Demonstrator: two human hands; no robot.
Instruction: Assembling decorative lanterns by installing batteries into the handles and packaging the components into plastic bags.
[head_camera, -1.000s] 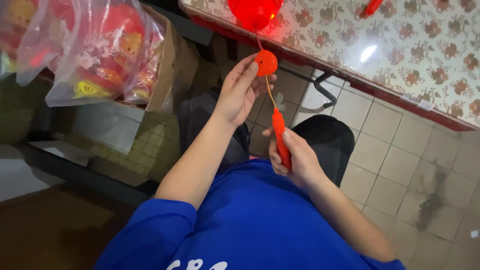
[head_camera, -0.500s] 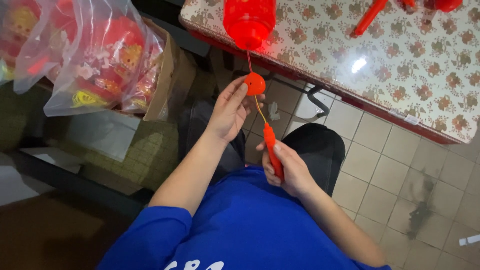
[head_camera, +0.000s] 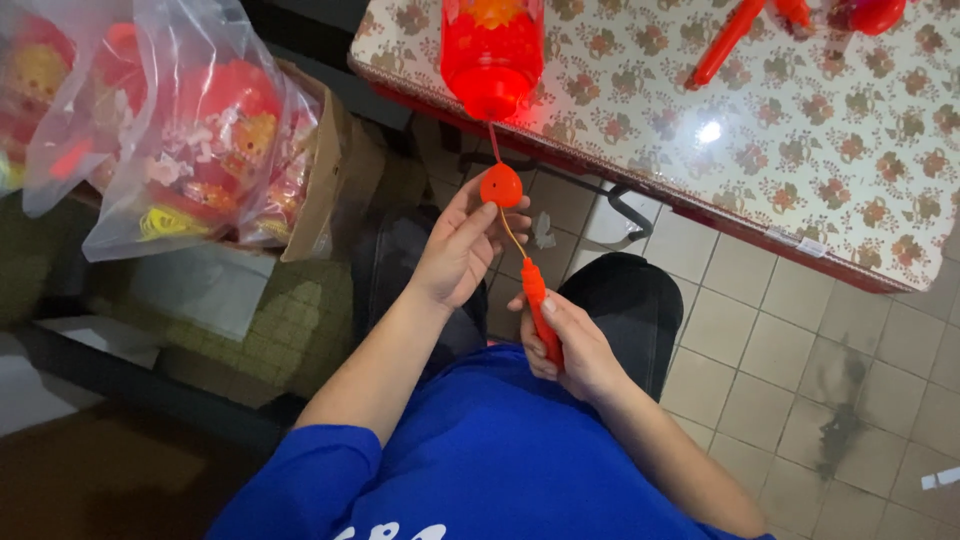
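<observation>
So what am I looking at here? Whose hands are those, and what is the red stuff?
The camera sits on a person's head and looks down, so you see their own arms, blue shirt and dark knees from above. There is just this one view.

The left hand pinches a small round red bead with its fingertips. The right hand is closed around a thin red tassel piece. A yellow string joins the two, and a red cord runs up from the bead to a glowing red lantern hanging at the edge of the table.

The table has a flowery cloth, with more red parts lying at its far side. On the left, clear plastic bags hold more red and yellow lanterns, beside a cardboard box. Below is a tiled floor.
</observation>
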